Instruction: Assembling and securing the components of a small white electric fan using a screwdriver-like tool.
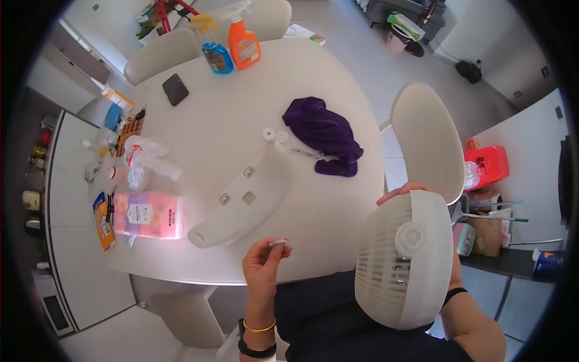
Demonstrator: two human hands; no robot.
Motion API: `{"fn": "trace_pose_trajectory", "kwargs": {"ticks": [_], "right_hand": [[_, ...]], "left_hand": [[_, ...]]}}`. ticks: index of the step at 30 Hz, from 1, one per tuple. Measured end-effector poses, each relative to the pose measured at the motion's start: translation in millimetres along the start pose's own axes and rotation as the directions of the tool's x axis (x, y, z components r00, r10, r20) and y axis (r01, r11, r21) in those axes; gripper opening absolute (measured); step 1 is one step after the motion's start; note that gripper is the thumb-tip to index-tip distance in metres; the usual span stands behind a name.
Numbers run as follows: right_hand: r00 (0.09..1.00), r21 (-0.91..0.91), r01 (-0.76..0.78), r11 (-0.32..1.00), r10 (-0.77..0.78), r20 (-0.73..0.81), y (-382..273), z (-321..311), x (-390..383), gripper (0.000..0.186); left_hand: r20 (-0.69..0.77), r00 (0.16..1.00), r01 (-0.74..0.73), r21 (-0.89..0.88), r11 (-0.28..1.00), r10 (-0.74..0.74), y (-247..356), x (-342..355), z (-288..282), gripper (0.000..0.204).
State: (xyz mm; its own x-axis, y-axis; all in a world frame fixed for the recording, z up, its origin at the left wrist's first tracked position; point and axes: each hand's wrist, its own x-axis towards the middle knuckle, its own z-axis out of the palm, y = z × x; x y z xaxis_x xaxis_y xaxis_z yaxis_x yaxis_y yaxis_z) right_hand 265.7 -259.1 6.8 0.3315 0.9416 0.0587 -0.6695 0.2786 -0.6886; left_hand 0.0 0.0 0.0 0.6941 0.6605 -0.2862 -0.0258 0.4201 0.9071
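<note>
The person's right grip [400, 192] was mostly hidden by the rounded white plastic fan head [429, 277], whose inside was obscured by white slats [373, 265]. The small white disc [278, 242] was partly covered by the left grip [263, 259]. The grey sofa [381, 12] was cut off above.

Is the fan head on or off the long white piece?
Off: the fan head is in the right hand; the long white piece lies apart on the table.
</note>
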Motion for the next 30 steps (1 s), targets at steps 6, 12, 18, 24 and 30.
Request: {"fn": "trace_pose_trajectory", "kwargs": {"ticks": [6, 12, 18, 24, 30], "right_hand": [[0.95, -0.092, -0.036, 0.995, 0.063, 0.307, -15, -14, 51, 0.095], [0.966, -0.158, -0.188, 0.97, 0.211, 0.152, -27, -31, 48, 0.095], [0.92, -0.254, -0.388, 0.886, 0.357, -0.164, -17, -30, 59, 0.096], [0.94, -0.267, -0.335, 0.904, 0.301, -0.158, -6, -58, 56, 0.1], [0.938, -0.292, -0.346, 0.892, 0.321, -0.13, -5, -63, 60, 0.095]], "left_hand": [[-0.033, 0.999, -0.041, -0.025, 0.999, 0.041, -3, -5, -11, 0.013], [-0.223, 0.948, 0.168, -0.252, 0.953, -0.226, -2, -1, -7, 0.016], [-0.481, 0.839, 0.065, -0.377, 0.924, -0.255, 4, 5, -28, 0.019], [-0.603, 0.79, -0.058, -0.249, 0.967, -0.108, 10, 15, -15, 0.019], [-0.731, 0.565, -0.027, 0.447, 0.894, 0.383, 1, 32, -17, 0.023]]}}
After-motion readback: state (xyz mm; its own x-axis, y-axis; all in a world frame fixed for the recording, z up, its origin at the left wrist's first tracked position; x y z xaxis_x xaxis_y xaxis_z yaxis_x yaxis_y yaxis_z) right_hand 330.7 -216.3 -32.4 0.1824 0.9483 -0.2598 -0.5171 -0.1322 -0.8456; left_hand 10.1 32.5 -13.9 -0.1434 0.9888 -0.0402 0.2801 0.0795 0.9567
